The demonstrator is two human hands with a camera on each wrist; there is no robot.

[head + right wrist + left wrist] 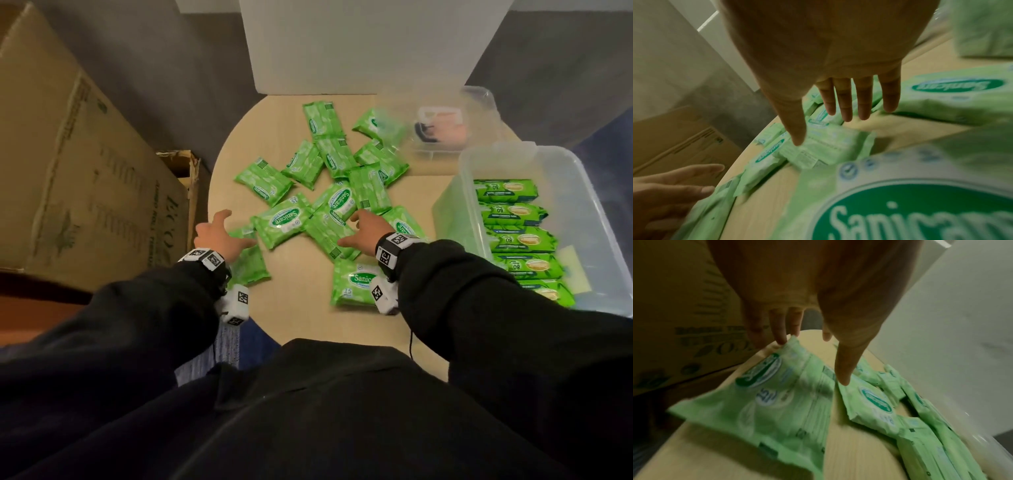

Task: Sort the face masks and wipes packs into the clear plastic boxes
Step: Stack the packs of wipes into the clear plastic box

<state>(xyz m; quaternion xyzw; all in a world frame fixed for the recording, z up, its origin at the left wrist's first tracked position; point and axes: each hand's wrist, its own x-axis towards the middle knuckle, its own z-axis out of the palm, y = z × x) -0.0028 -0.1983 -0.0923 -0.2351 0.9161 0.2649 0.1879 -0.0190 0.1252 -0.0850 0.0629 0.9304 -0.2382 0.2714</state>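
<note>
Both hands, left hand [219, 236] and right hand [364, 231], fingers spread, holding nothing; I'd scoop several wipes packs [281, 219] together toward the clear box [479, 164].

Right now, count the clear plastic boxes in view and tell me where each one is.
2. The large box stands at the right, with big green wipes packs lined up inside. The small box sits behind it, farther back and blurred. More could be hidden outside the frame.

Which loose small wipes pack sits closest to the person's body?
The Sanicare 15-count pack lying label-up by the right wrist. It is alone at the table's near edge; the other loose packs lie farther out, past both hands.
</note>
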